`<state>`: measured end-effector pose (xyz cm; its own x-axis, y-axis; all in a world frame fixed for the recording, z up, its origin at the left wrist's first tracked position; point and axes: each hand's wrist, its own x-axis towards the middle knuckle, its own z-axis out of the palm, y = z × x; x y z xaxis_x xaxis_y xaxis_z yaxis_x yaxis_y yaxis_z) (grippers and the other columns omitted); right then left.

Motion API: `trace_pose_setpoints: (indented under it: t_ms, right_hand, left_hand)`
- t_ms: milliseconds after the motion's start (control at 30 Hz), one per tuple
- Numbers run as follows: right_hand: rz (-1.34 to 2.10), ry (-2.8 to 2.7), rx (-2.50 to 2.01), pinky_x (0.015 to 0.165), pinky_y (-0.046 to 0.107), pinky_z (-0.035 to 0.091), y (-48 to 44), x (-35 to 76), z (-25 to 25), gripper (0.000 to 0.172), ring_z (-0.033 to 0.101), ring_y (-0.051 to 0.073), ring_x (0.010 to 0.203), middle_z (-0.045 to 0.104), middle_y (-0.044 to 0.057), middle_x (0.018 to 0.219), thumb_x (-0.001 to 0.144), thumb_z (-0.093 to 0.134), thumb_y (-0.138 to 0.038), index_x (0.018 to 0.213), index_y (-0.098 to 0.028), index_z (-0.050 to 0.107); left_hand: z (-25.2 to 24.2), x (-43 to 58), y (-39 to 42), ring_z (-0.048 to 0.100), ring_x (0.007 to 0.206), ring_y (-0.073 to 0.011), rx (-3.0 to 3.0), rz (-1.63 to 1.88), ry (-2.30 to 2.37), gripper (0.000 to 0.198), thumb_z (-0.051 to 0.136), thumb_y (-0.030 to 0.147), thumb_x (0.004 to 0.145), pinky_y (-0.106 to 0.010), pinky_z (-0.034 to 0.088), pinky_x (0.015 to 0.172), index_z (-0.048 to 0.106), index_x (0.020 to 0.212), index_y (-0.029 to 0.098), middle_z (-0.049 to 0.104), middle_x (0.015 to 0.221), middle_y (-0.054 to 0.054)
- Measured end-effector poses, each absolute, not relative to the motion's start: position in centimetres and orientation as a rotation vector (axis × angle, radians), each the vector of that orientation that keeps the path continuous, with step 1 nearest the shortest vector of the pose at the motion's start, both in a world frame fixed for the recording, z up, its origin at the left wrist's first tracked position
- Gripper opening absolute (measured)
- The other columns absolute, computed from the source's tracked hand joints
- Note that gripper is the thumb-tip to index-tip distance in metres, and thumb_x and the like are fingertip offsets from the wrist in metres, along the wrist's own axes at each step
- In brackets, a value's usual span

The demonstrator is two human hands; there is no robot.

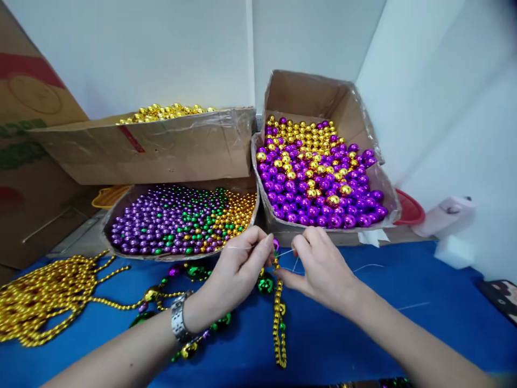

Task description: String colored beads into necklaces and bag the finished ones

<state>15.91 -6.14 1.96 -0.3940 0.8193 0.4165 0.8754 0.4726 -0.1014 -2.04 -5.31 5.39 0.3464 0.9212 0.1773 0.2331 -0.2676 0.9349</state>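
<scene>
My left hand, with a metal watch at the wrist, is closed in a pinch on a thin white string. Opposite it, my right hand grips the same string with bent fingers, its thumb pointing left. Between the hands a purple bead shows, and a strand of gold beads hangs below it. A large green bead is close to my left fingertips. Beneath my left forearm, a garland of green, gold and purple beads is partly hidden.
Behind my hands stand an open box of small mixed beads and a box of purple and gold beads. Another box holds gold beads. Gold bead strands lie left on the blue table. A red dish sits at right.
</scene>
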Motion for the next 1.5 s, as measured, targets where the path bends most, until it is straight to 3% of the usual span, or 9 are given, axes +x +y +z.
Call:
trace_pose_setpoints:
  t_ms: [100,267,533,633,767,900,1100,1300,1500]
  right_hand:
    - [-0.426,-2.287,-1.409,0.066,0.034,0.038,-6.3,16.0,1.4,0.018,0.044,0.022,0.077,0.046,0.006,0.075,0.083,0.057,-0.030,0.070,-0.017,0.051]
    - [-0.611,-2.198,-1.274,0.062,0.032,0.033,-6.6,15.8,-0.9,0.031,0.040,0.019,0.066,0.040,0.002,0.062,0.088,0.042,-0.007,0.061,-0.020,0.048]
    - [-0.326,-2.080,-1.449,0.058,0.029,0.041,-8.6,14.4,-4.2,0.017,0.052,0.018,0.064,0.053,0.003,0.066,0.093,0.043,-0.020,0.094,-0.018,0.060]
    - [0.215,-2.020,-1.425,0.049,0.021,0.042,-9.2,14.1,-4.6,0.041,0.054,0.013,0.055,0.053,-0.004,0.064,0.096,0.038,-0.023,0.137,-0.018,0.033]
    - [0.462,-1.742,-1.394,0.048,0.021,0.044,-8.6,14.5,-6.2,0.063,0.052,0.013,0.052,0.049,-0.005,0.063,0.097,0.034,-0.018,0.147,-0.016,-0.005]
    - [-0.191,-1.887,-1.226,0.067,0.035,0.048,-6.7,15.0,-8.2,0.065,0.055,0.020,0.071,0.056,0.005,0.078,0.092,0.045,-0.014,0.147,-0.017,0.011]
    - [-0.234,-2.005,-1.016,0.074,0.038,0.047,-4.9,14.6,-8.7,0.055,0.055,0.021,0.080,0.056,0.005,0.081,0.089,0.048,-0.009,0.140,-0.025,0.033]
    - [-0.076,-1.919,-1.108,0.074,0.037,0.050,-5.6,13.2,-7.5,0.056,0.055,0.020,0.081,0.057,0.008,0.096,0.093,0.045,-0.014,0.143,-0.025,0.023]
    - [0.725,-1.739,-1.273,0.082,0.027,0.051,-10.8,13.5,-6.5,0.066,0.056,0.017,0.103,0.033,0.011,0.141,0.090,0.048,-0.021,0.147,-0.026,0.015]
  left_hand:
    - [4.6,-1.1,-4.9,0.050,0.062,-0.0111,1.365,1.089,0.988,0.026,0.051,0.032,0.087,-0.022,0.043,0.061,0.051,0.067,0.016,0.054,0.064,0.001]
    - [4.3,-0.5,-4.3,0.055,0.066,-0.0112,0.792,1.212,0.814,0.018,0.057,0.027,0.083,-0.031,0.051,0.076,0.053,0.070,0.016,0.054,0.065,0.002]
    - [4.1,-1.0,-4.0,0.059,0.066,-0.0131,0.698,1.090,0.732,0.018,0.057,0.026,0.084,-0.034,0.052,0.079,0.054,0.070,0.015,0.056,0.066,0.001]
    - [4.1,-1.0,-4.1,0.056,0.065,-0.0115,0.800,1.043,0.772,0.019,0.056,0.029,0.085,-0.029,0.051,0.074,0.054,0.071,0.016,0.055,0.067,0.001]
    - [3.6,-1.3,-4.1,0.051,0.060,-0.0099,1.046,0.982,0.889,0.022,0.055,0.032,0.085,-0.020,0.045,0.059,0.053,0.071,0.016,0.056,0.069,0.001]
    - [2.3,-2.2,-3.5,0.045,0.055,-0.0102,1.464,0.822,0.990,0.028,0.051,0.037,0.087,-0.020,0.037,0.052,0.056,0.070,0.015,0.052,0.062,0.001]
    - [1.8,-3.1,-2.5,0.042,0.056,-0.0114,1.790,0.503,0.979,0.028,0.049,0.037,0.086,-0.021,0.031,0.048,0.061,0.073,0.014,0.053,0.063,0.001]
    - [1.2,-3.3,-2.2,0.039,0.058,-0.0100,1.654,0.450,0.904,0.029,0.049,0.038,0.086,-0.020,0.032,0.052,0.056,0.072,0.013,0.048,0.064,0.002]
    - [0.6,-3.6,-2.5,0.044,0.061,-0.0104,1.436,0.794,0.911,0.028,0.050,0.036,0.087,-0.022,0.037,0.058,0.051,0.070,0.014,0.051,0.068,0.001]
